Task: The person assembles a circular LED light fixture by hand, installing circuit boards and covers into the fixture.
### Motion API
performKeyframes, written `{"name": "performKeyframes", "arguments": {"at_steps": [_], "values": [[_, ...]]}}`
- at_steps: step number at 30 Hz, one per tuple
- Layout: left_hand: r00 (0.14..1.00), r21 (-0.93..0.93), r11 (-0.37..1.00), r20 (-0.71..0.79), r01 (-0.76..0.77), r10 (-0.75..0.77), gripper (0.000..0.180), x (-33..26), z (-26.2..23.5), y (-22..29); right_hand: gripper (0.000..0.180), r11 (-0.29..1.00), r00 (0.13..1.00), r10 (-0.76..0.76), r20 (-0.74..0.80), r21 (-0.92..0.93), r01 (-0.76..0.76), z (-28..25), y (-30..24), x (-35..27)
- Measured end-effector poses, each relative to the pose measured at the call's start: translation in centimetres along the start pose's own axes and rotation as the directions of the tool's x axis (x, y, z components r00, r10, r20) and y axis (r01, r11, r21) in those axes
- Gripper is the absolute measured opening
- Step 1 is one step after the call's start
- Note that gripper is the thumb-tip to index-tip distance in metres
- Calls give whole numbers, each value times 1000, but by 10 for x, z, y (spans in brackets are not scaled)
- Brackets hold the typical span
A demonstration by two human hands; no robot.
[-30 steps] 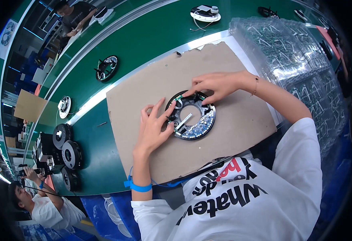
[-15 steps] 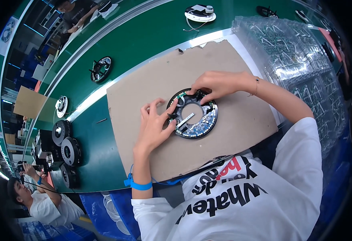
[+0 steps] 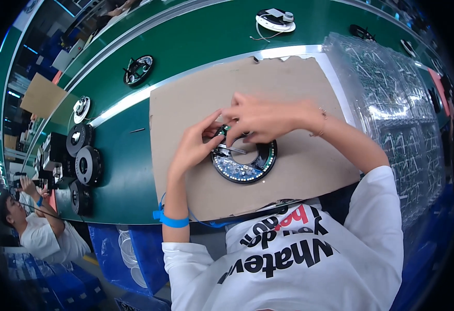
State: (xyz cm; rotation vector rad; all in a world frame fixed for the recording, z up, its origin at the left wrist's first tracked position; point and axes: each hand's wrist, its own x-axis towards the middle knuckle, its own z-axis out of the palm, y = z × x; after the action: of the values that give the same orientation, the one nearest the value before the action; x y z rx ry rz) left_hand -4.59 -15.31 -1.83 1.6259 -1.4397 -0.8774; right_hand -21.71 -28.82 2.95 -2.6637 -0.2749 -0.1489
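A black ring-shaped device [image 3: 242, 173] lies on a brown cardboard sheet [image 3: 310, 160]. Blue circuit board fills its near part, and small pale squares line the rim. A thin whitish strip [image 3: 233, 149] reaches from its left side into the central hole. My left hand [image 3: 192, 146] grips the ring's upper left edge, thumb on top and fingers curled at the rim. Over the upper part of the ring, my right hand [image 3: 263, 120] is bent and smeared by motion, fingertips close to the left ones. Whatever those fingers touch is hidden beneath them.
Clear plastic trays of green boards [image 3: 393, 119] stand to the right. Several dark round units [image 3: 88, 165] sit at the left by a co-worker [image 3: 40, 223]. On the green bench beyond the cardboard are a black ring part [image 3: 138, 71] and a white round device [image 3: 275, 20].
My right hand has swung left across the ring toward my left hand, covering its top. My left hand has closed in on the rim. The whole view has shifted slightly.
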Motion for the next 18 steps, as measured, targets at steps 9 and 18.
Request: {"name": "performKeyframes", "arguments": {"at_steps": [9, 18], "values": [[1000, -56, 998, -1, -1, 1, 56, 5, -1, -11, 23, 990, 997, -81, 10, -113, 81, 22, -3, 12], [1000, 35, 999, 0, -1, 1, 38, 8, 3, -3, 18, 991, 994, -106, -37, 76, 108, 27, 9, 12]]}}
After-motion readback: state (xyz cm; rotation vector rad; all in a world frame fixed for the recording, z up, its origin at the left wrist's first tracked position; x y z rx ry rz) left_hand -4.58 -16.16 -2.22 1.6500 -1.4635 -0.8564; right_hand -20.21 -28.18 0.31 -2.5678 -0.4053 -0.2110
